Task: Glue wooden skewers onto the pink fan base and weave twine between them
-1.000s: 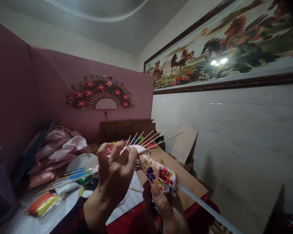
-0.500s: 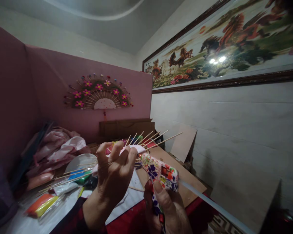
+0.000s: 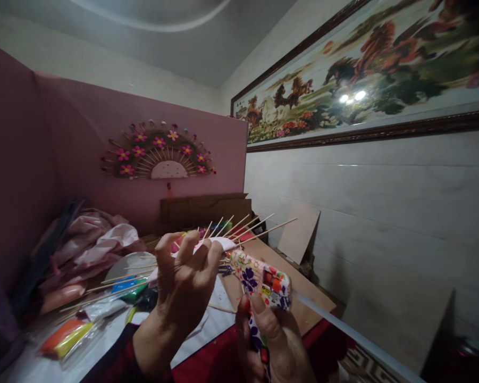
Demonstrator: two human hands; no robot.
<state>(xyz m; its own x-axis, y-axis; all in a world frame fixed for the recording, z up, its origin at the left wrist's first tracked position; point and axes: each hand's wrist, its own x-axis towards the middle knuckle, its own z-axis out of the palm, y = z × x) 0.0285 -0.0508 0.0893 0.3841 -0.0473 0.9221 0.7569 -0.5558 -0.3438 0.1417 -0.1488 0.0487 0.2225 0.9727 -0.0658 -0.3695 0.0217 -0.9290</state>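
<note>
My left hand (image 3: 183, 290) is raised in front of me, fingers closed round a small white half-round piece (image 3: 223, 243) from which several thin wooden skewers (image 3: 259, 226) fan out to the upper right and the left. My right hand (image 3: 273, 340) grips the handle of a floral-patterned glue gun (image 3: 261, 279), its nozzle touching or nearly touching the white piece. A long clear glue stick (image 3: 354, 338) trails out the back of the gun toward the lower right.
A finished flowered skewer fan (image 3: 159, 154) hangs on the pink board behind. Pink cloth (image 3: 91, 247), a white plate (image 3: 129, 263) and coloured packets (image 3: 66, 335) crowd the table's left. Cardboard sheets (image 3: 279, 282) lie to the right below a framed horse painting (image 3: 362, 74).
Both hands keep their grips; the view has shifted slightly, so everything sits a little further left. The glue gun stays at the white piece.
</note>
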